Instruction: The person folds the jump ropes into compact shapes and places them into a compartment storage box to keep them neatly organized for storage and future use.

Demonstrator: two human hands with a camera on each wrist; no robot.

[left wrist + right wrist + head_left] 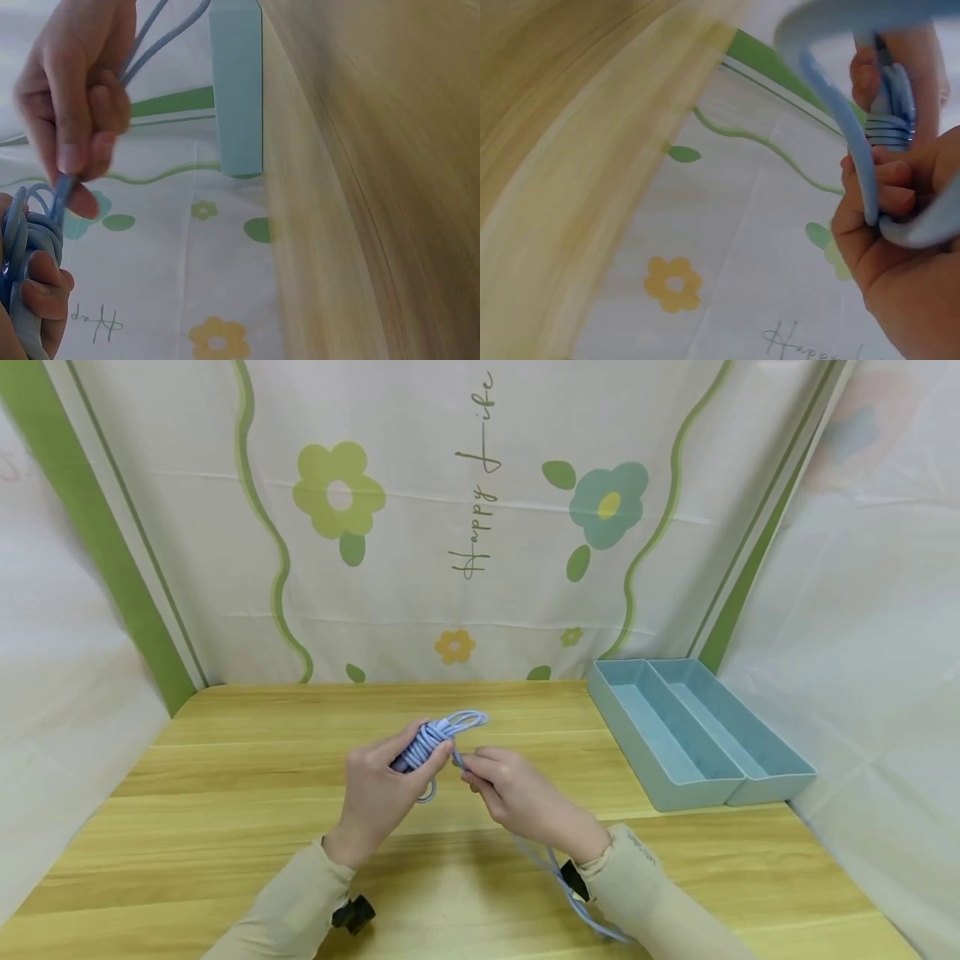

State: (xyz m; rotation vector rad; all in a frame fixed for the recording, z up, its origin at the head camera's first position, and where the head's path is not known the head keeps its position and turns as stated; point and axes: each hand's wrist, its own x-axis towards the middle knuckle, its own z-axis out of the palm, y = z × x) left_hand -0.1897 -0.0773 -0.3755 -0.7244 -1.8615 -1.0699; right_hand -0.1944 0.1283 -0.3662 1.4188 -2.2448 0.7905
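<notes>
- Left hand (378, 793): gripping our wound blue cord (426, 743); could unravel if we slacken.
- Right hand (519, 792): pinching its strand (458, 761); slack (576, 907) below could snag our sleeve (637, 878).

My right hand (900, 262), lower right, fingers curled round blue cord (864, 180); cord's loop (832, 22) up close, blurry. Behind, my left hand (922, 60) grips the wound bundle (889, 131). Wooden tabletop (562, 150) left; white cloth (742, 225) with orange flower (673, 266), green leaf (684, 154), "Happy" lettering (780, 337).
</notes>
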